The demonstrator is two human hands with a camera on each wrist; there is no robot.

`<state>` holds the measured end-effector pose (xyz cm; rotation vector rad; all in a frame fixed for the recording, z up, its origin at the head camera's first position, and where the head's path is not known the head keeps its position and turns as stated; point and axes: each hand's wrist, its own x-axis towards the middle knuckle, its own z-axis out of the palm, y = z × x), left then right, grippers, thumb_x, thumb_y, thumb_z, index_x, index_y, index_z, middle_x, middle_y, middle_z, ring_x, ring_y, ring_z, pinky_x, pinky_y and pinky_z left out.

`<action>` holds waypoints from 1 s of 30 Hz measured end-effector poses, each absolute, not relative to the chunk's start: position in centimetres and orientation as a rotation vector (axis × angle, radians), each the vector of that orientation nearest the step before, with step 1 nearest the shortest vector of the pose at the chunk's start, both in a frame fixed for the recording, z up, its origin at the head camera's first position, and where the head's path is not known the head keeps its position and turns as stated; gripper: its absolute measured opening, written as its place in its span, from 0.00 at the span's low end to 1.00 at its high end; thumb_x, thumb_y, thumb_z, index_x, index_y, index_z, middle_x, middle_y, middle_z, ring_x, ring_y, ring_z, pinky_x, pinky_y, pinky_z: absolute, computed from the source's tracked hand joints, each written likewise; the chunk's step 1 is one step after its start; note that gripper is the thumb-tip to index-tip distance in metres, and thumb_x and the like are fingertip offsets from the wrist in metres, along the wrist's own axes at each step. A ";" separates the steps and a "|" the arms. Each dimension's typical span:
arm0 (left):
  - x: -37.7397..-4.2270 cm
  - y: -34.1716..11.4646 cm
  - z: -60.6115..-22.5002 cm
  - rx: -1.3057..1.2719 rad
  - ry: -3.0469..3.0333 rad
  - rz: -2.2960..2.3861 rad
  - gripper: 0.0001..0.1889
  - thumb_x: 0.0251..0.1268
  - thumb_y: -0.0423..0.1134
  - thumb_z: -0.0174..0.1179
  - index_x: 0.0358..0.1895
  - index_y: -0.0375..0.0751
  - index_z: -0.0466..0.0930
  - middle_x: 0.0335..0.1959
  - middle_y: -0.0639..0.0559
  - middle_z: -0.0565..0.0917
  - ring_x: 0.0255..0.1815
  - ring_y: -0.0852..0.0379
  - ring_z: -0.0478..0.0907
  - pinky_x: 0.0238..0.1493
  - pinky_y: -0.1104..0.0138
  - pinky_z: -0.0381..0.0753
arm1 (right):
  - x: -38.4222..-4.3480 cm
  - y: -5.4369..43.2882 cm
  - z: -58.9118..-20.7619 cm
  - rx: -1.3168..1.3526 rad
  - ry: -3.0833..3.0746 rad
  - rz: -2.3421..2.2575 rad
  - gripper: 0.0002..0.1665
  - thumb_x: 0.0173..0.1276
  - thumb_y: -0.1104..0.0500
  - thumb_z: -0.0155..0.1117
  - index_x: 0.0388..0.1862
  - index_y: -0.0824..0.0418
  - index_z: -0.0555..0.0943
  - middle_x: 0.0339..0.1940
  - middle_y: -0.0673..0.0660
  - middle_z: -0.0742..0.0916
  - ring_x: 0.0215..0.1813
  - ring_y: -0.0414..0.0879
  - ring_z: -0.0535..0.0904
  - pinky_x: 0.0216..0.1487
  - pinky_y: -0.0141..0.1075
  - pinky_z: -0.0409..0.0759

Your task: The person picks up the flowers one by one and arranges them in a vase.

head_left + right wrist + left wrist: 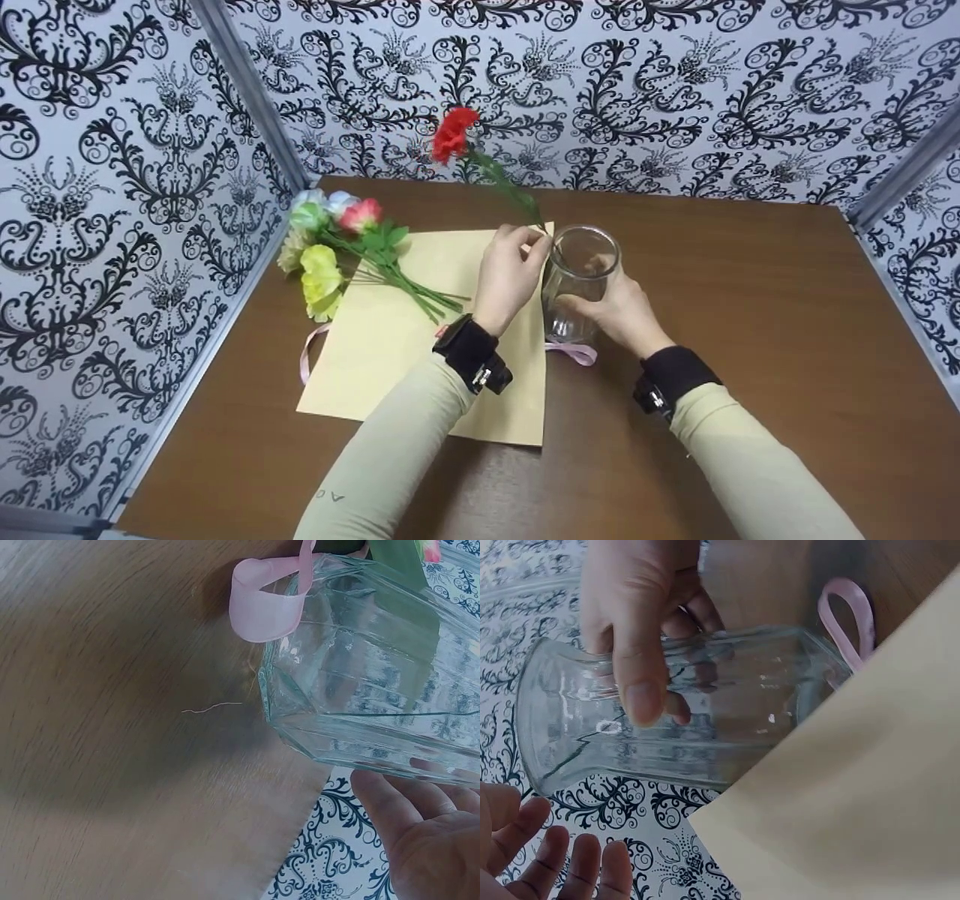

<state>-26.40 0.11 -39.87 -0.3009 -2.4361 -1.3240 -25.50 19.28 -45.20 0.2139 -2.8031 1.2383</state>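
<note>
My left hand (pixel 511 274) pinches the green stem of a red carnation (pixel 454 135) close to the rim of a clear glass vase (pixel 568 283). The bloom leans up and to the left, toward the back wall. Whether the stem's lower end is inside the vase I cannot tell. Around the vase's right side my right hand (pixel 630 311) curls, with its thumb across the front. In the left wrist view that thumb lies on the ribbed glass (pixel 735 742). The vase stands upright at the right edge of a cream paper sheet (pixel 420 360).
Several artificial flowers, among them a yellow one (pixel 321 277) and a pink one (pixel 361 215), lie with their stems across the paper's upper left. Pink ribbon (pixel 576 352) loops out by the vase base. Patterned walls (pixel 675 97) border the brown table (pixel 750 300).
</note>
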 end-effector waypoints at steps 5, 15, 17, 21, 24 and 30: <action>-26.5 0.0 -40.0 -0.289 -2.502 -1.305 0.12 0.76 0.43 0.59 0.38 0.40 0.87 0.41 0.48 0.85 0.40 0.54 0.82 0.44 0.66 0.81 | -25.5 19.3 -45.2 0.203 -2.806 1.234 0.47 0.58 0.41 0.79 0.68 0.60 0.67 0.62 0.65 0.83 0.63 0.64 0.79 0.64 0.57 0.75; -27.1 -1.9 -41.2 -0.203 -2.555 -1.382 0.12 0.77 0.43 0.56 0.40 0.41 0.87 0.39 0.50 0.88 0.39 0.55 0.84 0.44 0.62 0.82 | -25.4 19.3 -45.2 0.185 -2.802 1.246 0.48 0.57 0.40 0.79 0.67 0.59 0.67 0.61 0.65 0.83 0.62 0.63 0.80 0.64 0.56 0.75; -27.2 -2.4 -41.4 -0.180 -2.563 -1.386 0.12 0.77 0.43 0.56 0.41 0.41 0.87 0.39 0.50 0.88 0.39 0.54 0.84 0.44 0.61 0.82 | -25.4 19.3 -45.3 0.189 -2.799 1.246 0.49 0.56 0.39 0.80 0.68 0.59 0.67 0.61 0.64 0.83 0.62 0.62 0.80 0.64 0.57 0.75; -27.5 -3.7 -42.0 -0.128 -2.578 -1.381 0.12 0.77 0.42 0.56 0.43 0.41 0.87 0.40 0.48 0.88 0.41 0.53 0.84 0.46 0.60 0.82 | -25.3 19.3 -45.3 0.194 -2.799 1.240 0.50 0.56 0.37 0.79 0.67 0.59 0.67 0.61 0.64 0.83 0.62 0.63 0.79 0.64 0.57 0.74; -27.7 -4.6 -42.5 -0.080 -2.593 -1.360 0.12 0.76 0.42 0.56 0.44 0.40 0.87 0.41 0.48 0.88 0.41 0.52 0.83 0.46 0.59 0.82 | -25.3 19.3 -45.3 0.193 -2.801 1.241 0.49 0.56 0.37 0.79 0.67 0.59 0.67 0.61 0.64 0.83 0.63 0.63 0.79 0.64 0.57 0.74; -28.1 -6.6 -43.2 0.024 -2.634 -1.315 0.12 0.76 0.43 0.56 0.47 0.41 0.85 0.43 0.48 0.87 0.42 0.51 0.83 0.47 0.57 0.81 | -25.4 19.4 -45.3 0.189 -2.802 1.255 0.51 0.55 0.36 0.79 0.68 0.58 0.67 0.61 0.64 0.84 0.62 0.62 0.79 0.65 0.56 0.74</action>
